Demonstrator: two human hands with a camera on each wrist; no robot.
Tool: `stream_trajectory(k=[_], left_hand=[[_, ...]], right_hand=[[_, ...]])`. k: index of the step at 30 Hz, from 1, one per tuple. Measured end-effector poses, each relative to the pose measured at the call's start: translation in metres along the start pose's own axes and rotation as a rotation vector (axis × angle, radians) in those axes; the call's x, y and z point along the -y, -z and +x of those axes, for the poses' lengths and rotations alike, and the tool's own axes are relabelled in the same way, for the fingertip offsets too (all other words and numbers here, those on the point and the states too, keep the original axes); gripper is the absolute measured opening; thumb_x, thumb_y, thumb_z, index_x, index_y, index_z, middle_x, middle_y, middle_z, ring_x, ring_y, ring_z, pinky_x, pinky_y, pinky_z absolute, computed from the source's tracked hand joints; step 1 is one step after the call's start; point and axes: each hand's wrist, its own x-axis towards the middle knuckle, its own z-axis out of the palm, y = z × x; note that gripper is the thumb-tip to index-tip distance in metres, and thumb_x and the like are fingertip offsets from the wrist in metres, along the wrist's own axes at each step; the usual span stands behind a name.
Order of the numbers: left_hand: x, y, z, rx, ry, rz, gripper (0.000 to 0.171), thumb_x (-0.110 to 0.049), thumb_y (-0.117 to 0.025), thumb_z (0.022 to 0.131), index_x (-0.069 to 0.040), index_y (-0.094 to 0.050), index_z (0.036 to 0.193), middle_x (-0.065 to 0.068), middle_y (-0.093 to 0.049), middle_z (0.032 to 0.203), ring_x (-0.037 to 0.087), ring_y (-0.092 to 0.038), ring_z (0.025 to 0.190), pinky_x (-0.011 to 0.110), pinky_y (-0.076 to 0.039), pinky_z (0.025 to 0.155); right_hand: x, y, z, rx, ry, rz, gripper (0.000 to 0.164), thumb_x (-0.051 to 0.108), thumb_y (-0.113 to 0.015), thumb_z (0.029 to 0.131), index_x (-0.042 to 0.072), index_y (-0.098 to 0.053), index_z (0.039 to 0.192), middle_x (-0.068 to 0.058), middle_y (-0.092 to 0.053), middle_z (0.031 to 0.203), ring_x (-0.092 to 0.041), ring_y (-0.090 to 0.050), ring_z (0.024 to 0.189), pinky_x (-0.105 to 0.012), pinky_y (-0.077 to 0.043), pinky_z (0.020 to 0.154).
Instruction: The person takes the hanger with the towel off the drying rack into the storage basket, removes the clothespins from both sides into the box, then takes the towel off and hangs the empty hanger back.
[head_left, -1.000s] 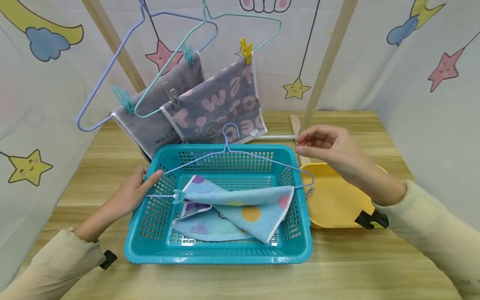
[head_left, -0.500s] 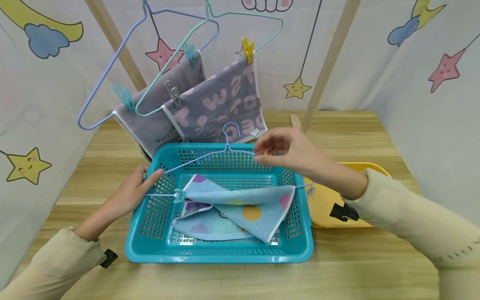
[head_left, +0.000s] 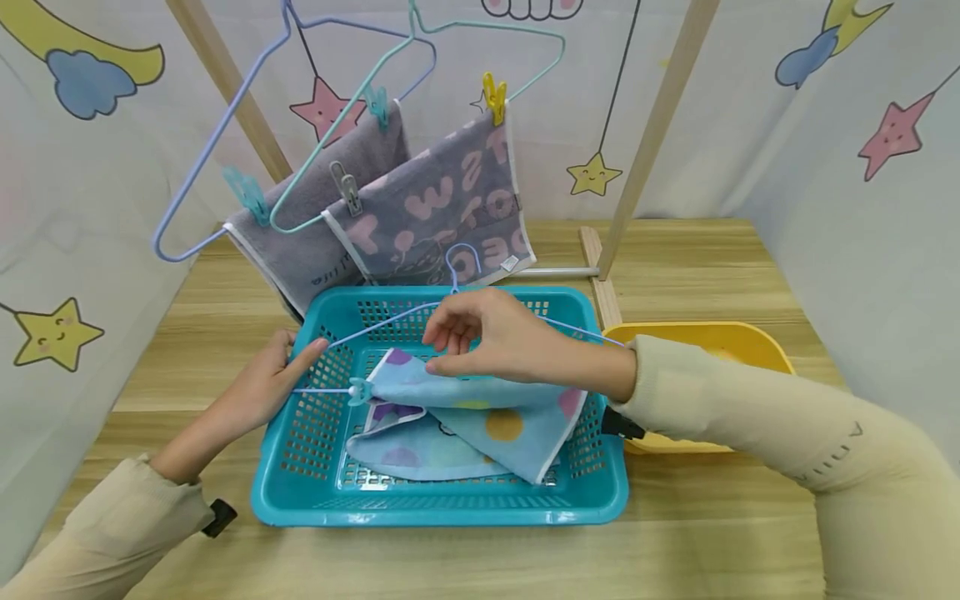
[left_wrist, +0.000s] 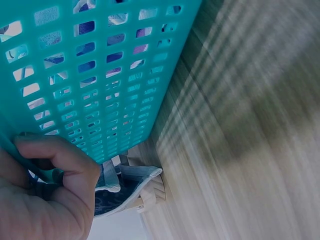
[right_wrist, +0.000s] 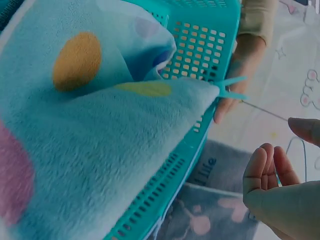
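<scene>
In the head view my left hand [head_left: 266, 379] grips the left rim of a teal plastic basket [head_left: 442, 517], its thumb over the left corner of a lilac clothes hanger [head_left: 382, 321]. The left wrist view shows curled fingers [left_wrist: 55, 150] round the rim. A light blue spotted towel [head_left: 450, 446] lies folded over the hanger's bar inside the basket. One light blue clothespin [head_left: 359, 392] clips its left end to the bar. Over the towel hovers my right hand [head_left: 498, 337], fingers loosely bent and holding nothing; it hides part of the hanger. The right wrist view shows the clothespin [right_wrist: 227, 89] beyond the towel.
Behind the basket, two grey towels [head_left: 442, 196] hang from a lilac and a mint hanger [head_left: 562, 50], held by clothespins. A yellow tray [head_left: 738, 337] stands at right, partly under my right sleeve. Wooden posts [head_left: 663, 125] rise at the back.
My right hand has moved left from beside the yellow tray, across the hanger, to above the towel. The left hand, hanger and basket have stayed nearly still.
</scene>
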Motion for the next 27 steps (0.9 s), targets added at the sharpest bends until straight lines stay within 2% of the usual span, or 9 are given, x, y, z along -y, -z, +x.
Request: stream_trajectory(k=[7, 13, 20, 27], left_hand=[[-0.003, 0.001, 0.001, 0.005, -0.019, -0.006, 0.051, -0.037, -0.038, 0.109, 0.011, -0.033, 0.121, 0.023, -0.063, 0.088, 0.026, -0.070, 0.060, 0.037, -0.057, 0.052], [-0.001, 0.000, -0.001, 0.003, 0.003, -0.004, 0.050, -0.037, -0.038, 0.109, 0.011, -0.033, 0.122, 0.022, -0.063, 0.088, 0.026, -0.069, 0.060, 0.037, -0.057, 0.052], [-0.001, -0.001, -0.001, 0.001, -0.002, -0.020, 0.048, -0.035, -0.038, 0.110, 0.010, -0.032, 0.122, 0.022, -0.063, 0.088, 0.026, -0.070, 0.061, 0.036, -0.057, 0.052], [-0.002, -0.001, -0.001, 0.014, -0.003, -0.039, 0.049, -0.036, -0.037, 0.110, 0.011, -0.030, 0.123, 0.023, -0.064, 0.088, 0.028, -0.070, 0.061, 0.038, -0.057, 0.053]], right_hand=[[0.004, -0.012, 0.010, 0.067, 0.005, -0.104, 0.019, 0.008, -0.079, 0.086, 0.003, -0.068, 0.100, -0.001, -0.067, 0.089, -0.013, -0.060, 0.079, -0.025, -0.052, 0.076], [0.008, -0.022, 0.018, 0.120, 0.014, -0.175, 0.023, 0.012, -0.079, 0.087, 0.004, -0.067, 0.105, -0.001, -0.066, 0.095, -0.014, -0.061, 0.084, -0.023, -0.051, 0.078], [0.006, -0.041, 0.025, 0.161, 0.054, -0.382, 0.037, 0.021, -0.077, 0.090, 0.002, -0.060, 0.117, -0.007, -0.060, 0.108, -0.017, -0.056, 0.096, -0.019, -0.045, 0.082], [0.006, -0.056, 0.033, 0.239, 0.099, -0.598, 0.039, 0.026, -0.071, 0.095, 0.000, -0.059, 0.121, -0.008, -0.057, 0.116, -0.014, -0.055, 0.101, -0.019, -0.044, 0.086]])
